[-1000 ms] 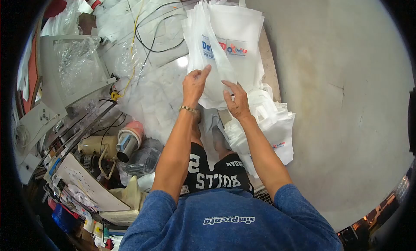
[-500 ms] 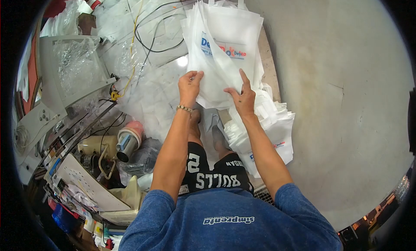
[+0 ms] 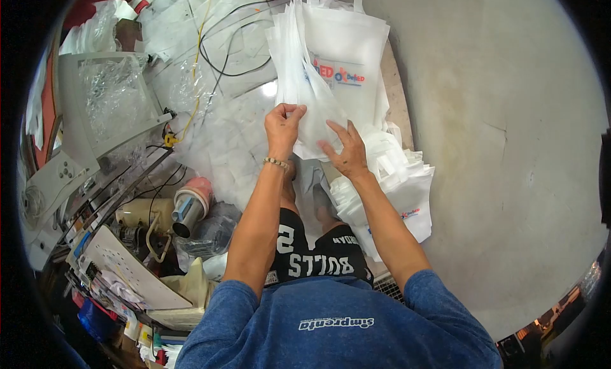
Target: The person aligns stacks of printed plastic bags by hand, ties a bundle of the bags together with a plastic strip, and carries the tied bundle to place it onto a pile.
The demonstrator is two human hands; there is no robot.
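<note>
A stack of white non-woven tote bags (image 3: 356,41) with blue and red print lies in front of me, handles at the far end. My left hand (image 3: 283,124) is closed at the near left of the stack, pinching the gathered left edges of several bags. Those edges stand up in folds running away from me. My right hand (image 3: 347,151) is open, fingers spread, by the near edge of the lifted bags; its fingertips are at the white fabric. Beneath my right forearm sits a second pile of printed white bags (image 3: 407,187), partly covered by the arm.
A grey surface (image 3: 496,146) extends along the right. Clear plastic and cables (image 3: 245,73) cover the floor at the left. Machine parts (image 3: 137,219), a pink bucket (image 3: 198,189) and a grey frame (image 3: 105,108) stand at my left. A person's red sleeve (image 3: 89,6) shows top left.
My left hand has gathered more bag edges, bunching them into thicker upright folds. My right hand has shifted left and slightly nearer me, and its fingers have spread. More red print shows.
</note>
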